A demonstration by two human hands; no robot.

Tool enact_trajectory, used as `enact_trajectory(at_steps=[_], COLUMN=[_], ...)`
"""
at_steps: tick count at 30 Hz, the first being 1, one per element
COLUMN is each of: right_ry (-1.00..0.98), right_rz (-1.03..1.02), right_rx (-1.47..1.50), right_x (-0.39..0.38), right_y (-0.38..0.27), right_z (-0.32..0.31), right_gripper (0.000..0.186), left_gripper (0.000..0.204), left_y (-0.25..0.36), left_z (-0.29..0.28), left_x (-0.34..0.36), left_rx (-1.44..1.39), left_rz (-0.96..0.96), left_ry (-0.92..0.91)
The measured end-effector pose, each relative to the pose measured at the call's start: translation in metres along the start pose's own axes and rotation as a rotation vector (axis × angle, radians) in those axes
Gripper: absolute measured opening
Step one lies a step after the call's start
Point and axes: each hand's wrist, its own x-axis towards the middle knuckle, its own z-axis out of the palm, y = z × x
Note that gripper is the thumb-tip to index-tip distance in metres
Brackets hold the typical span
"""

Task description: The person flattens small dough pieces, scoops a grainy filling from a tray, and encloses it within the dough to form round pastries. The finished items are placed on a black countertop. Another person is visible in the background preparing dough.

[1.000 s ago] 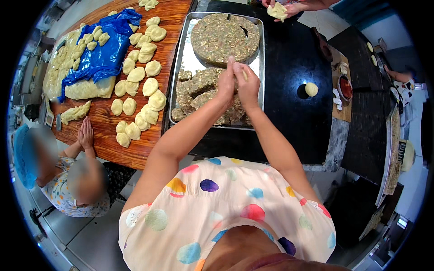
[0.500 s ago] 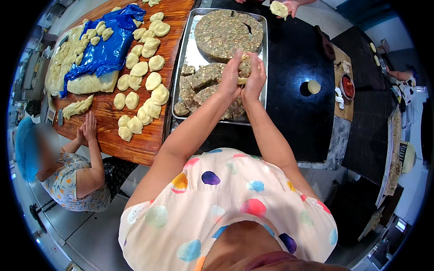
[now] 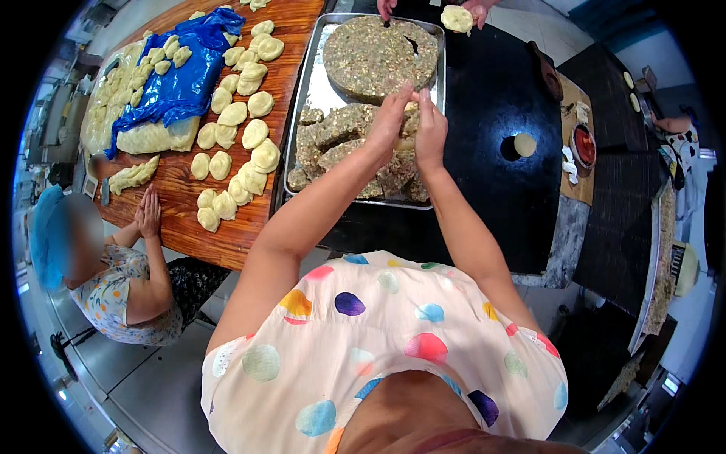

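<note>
Head view: left hand (image 3: 391,121) and right hand (image 3: 429,129) pinch a dough piece (image 3: 411,123) between them above the tray (image 3: 311,91).

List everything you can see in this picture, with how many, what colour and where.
Metal tray: one, silver, centre, between the wooden and black surfaces.
Round filling slab: one, green-brown, far end of the tray.
Broken filling chunks: several, green-brown, near end of the tray.
Dough pieces: many, pale yellow, on the wooden table.
Plastic sheet: one, blue, over the dough at far left.
Dough disc: one, pale, on the black counter.
Seated person: one, blue cap, lower left.
Another person's hands: two, top edge, one holding dough.
Left hand and right hand: together over the tray, pinching something; what they hold is hidden.
</note>
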Motion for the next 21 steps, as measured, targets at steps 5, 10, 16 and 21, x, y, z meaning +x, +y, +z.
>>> enact_trajectory(at_steps=[5, 10, 16, 21], right_ry=[0.109, 0.216, 0.196, 0.117], right_rz=[-0.066, -0.128, -0.289, -0.066], right_rx=[0.011, 0.045, -0.191, 0.281], right_x=[-0.003, -0.003, -0.016, -0.012], right_y=[0.004, -0.001, 0.005, -0.018], right_z=[-0.007, -0.003, -0.012, -0.033], right_gripper=[0.038, 0.031, 0.025, 0.049], left_gripper=[0.061, 0.042, 0.031, 0.056], left_y=[0.003, -0.019, -0.034, -0.009], left_z=[0.006, 0.03, 0.027, 0.026], left_x=[0.009, -0.015, -0.01, -0.012], left_rx=[-0.026, -0.526, -0.033, -0.185], left_rz=[-0.035, 0.049, 0.214, -0.161], left_ry=[-0.038, -0.008, 0.039, -0.09])
